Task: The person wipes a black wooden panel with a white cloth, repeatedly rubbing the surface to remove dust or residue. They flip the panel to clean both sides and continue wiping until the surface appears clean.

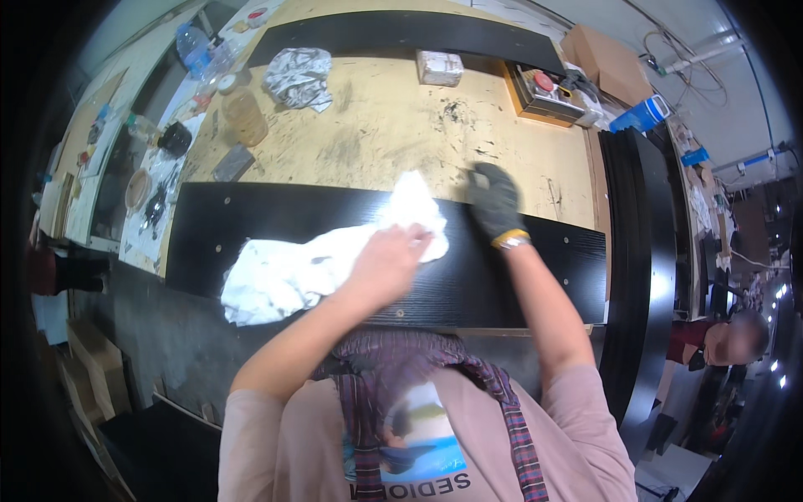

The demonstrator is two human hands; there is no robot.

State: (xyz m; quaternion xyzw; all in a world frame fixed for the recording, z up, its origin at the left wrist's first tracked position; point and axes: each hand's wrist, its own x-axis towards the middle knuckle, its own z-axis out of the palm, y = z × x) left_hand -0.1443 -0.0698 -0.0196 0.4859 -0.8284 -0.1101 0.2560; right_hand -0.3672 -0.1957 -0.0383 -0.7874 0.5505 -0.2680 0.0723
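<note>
In front of me lies a long black board [535, 276] with several small round holes or fittings along it. A crumpled white cloth [276, 276] is spread over the board's left and middle parts. My left hand [393, 261], bare, presses down on the cloth with its fingers bent and gripping a fold. My right hand [495, 199] wears a dark glove with a yellow cuff and is over the board's far edge. Motion smears its fingers, so whether they hold anything is unclear.
A second black board [401, 32] lies at the table's far side. Near it are a crumpled rag [299, 77], a wrapped block [440, 69] and a box of supplies [548, 99]. A bottle of amber liquid [242, 115] and a grey block [233, 163] sit left. Black boards [640, 276] stand right.
</note>
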